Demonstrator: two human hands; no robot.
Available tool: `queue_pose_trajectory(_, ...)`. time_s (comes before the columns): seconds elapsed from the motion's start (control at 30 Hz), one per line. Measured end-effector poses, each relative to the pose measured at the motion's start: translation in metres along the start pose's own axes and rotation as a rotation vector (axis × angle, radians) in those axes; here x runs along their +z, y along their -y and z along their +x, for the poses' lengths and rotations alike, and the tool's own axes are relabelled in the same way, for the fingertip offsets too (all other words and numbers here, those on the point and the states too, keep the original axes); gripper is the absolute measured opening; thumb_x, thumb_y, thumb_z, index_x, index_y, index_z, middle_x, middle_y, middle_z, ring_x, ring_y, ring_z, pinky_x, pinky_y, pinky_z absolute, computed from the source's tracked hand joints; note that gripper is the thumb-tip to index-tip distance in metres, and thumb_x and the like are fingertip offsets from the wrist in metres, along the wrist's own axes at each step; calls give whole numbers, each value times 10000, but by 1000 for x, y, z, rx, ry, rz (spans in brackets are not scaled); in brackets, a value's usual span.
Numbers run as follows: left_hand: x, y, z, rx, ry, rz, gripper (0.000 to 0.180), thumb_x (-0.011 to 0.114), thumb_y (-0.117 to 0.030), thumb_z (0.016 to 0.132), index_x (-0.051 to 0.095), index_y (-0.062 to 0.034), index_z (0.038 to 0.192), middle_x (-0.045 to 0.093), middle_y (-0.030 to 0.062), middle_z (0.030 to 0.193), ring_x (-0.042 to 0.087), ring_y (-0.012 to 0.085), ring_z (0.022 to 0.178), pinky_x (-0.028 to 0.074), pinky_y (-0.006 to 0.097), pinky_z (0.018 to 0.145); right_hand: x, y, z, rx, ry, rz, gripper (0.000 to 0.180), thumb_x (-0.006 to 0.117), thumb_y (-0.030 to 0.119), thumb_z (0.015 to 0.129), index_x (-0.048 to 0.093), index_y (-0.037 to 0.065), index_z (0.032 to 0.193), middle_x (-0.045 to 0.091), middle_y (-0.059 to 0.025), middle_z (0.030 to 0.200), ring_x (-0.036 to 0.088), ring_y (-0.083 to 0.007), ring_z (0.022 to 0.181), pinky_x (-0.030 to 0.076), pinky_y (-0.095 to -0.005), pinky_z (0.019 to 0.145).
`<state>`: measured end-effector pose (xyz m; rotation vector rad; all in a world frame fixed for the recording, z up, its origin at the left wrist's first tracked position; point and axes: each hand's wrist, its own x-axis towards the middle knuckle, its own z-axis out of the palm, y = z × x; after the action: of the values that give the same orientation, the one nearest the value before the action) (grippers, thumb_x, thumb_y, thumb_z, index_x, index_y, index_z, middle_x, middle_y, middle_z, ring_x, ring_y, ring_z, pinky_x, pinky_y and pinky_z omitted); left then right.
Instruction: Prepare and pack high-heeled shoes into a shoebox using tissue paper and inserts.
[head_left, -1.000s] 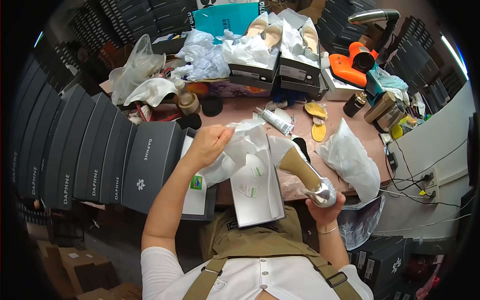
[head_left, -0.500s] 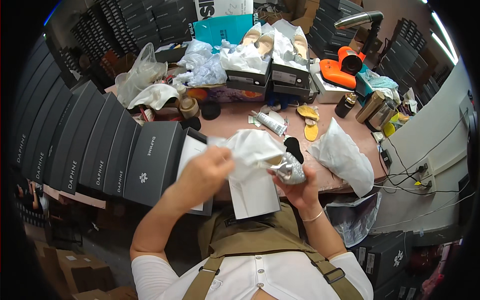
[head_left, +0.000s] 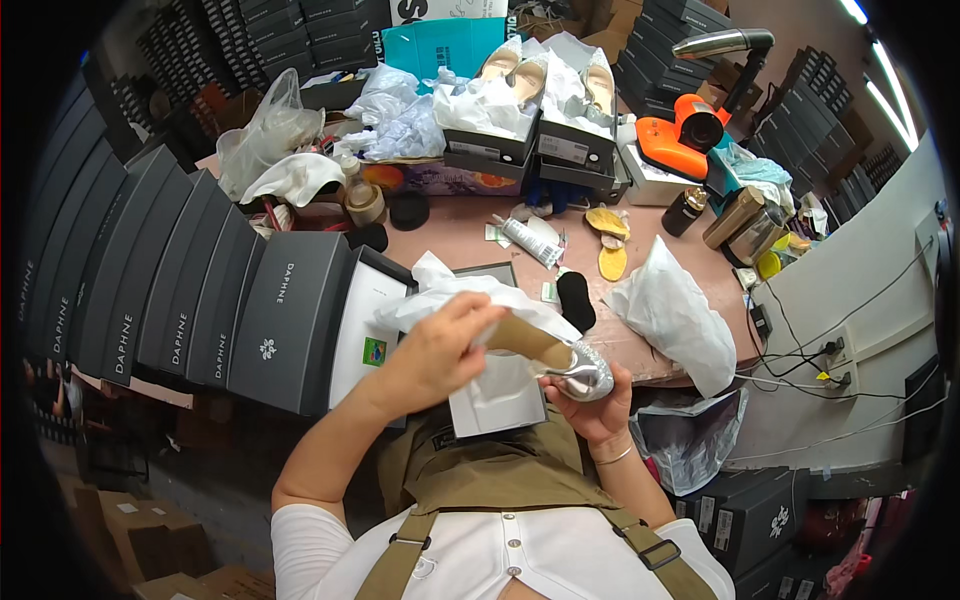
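Note:
A silver, glittery shoe (head_left: pixel 590 378) with a tan inside is held between my hands, over an open shoe box (head_left: pixel 497 412) at the front edge of the table. My right hand (head_left: pixel 600 412) is wrapped round its rounded silver end. At the tan end my left hand (head_left: pixel 440 350) is closed, its fingertips on the shoe's edge. White tissue paper (head_left: pixel 440 283) spreads behind that hand and the shoe. Left of the box, an upturned white-lined box part (head_left: pixel 372 315) bears a small green card (head_left: pixel 375 350).
Grey shoe boxes (head_left: pixel 290 320) stand in a row at the left. Beyond lie a glue tube (head_left: pixel 530 240), yellow pads (head_left: pixel 612 262), a black pad (head_left: pixel 575 300) and a white wrapped bundle (head_left: pixel 680 315). Boxed shoes (head_left: pixel 525 78) and an orange lamp-like device (head_left: pixel 675 150) stand at the back.
The tissue paper has come away from the shoe, baring its tan inside. My left hand has moved slightly right and down onto the shoe's end. The right hand keeps its hold.

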<state>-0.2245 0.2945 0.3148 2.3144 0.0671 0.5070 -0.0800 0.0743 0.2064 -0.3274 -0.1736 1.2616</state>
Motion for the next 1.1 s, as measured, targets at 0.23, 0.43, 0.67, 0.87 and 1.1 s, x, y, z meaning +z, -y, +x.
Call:
queue_pose_trajectory(0.23,47,-61,-6,321,30,107,422,561,15,754,569,63,1173,501,199,1344,672,241,767,551,312,656,32,-48,31,-315,-93,-687,543,564,282,927,379,15,1363,487,-148,1322,494,-260,1218,387,-417,1035)
queue_pose_trajectory(0.43,76,-59,-29,328,62,-31,466,587,13,717,566,57,1181,514,158,1344,662,205,773,544,294,652,58,-35,61,-348,-132,-477,598,554,340,922,323,50,1393,434,-155,1362,474,-274,1239,377,-433,1043)
queue_pose_trajectory(0.67,115,-60,-42,514,231,3,513,648,-15,736,536,36,1235,493,191,1348,654,223,829,535,263,648,41,-52,86,-291,-88,-810,664,541,407,917,258,91,1428,372,-164,1409,452,-290,1263,365,-452,1053)
queue_pose_trajectory(0.87,78,-6,-74,-247,-626,-619,713,707,-319,828,369,-13,1376,480,156,1344,483,240,1204,400,418,1006,65,-57,47,-203,-117,-399,722,530,466,912,202,126,1458,319,-171,1449,433,-304,1284,354,-469,1062)
queue_pose_trajectory(1.1,30,64,-67,-572,-1054,-1260,524,636,-155,832,444,-43,1307,553,137,1225,569,280,1096,477,429,966,15,-81,45,215,13,-662,789,517,533,907,137,167,1493,257,-179,1497,410,-320,1308,342,-488,1071)
